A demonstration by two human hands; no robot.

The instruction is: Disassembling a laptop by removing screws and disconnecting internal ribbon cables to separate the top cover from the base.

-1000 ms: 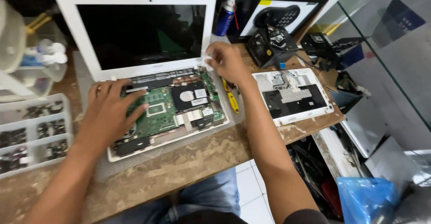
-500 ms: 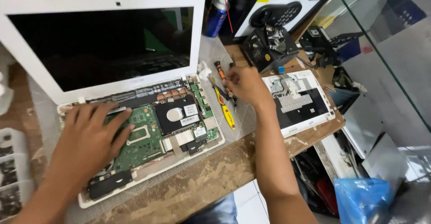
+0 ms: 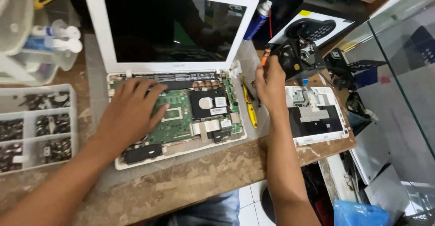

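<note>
Repair workshop: screw trays [image 3: 36,126], opened laptop [image 3: 181,112]

So the white laptop [image 3: 176,72] sits open on the desk [image 3: 204,180], screen dark and tilted back, keyboard cover off so the insides show. Green mainboard [image 3: 181,117] fills the middle of the base, with a black square part beside it carrying a round silver disc. Left hand [image 3: 129,112] lies flat on the board's left side. Right hand [image 3: 271,85] grips an orange-handled screwdriver [image 3: 266,53], just right of the laptop's hinge corner.
</note>
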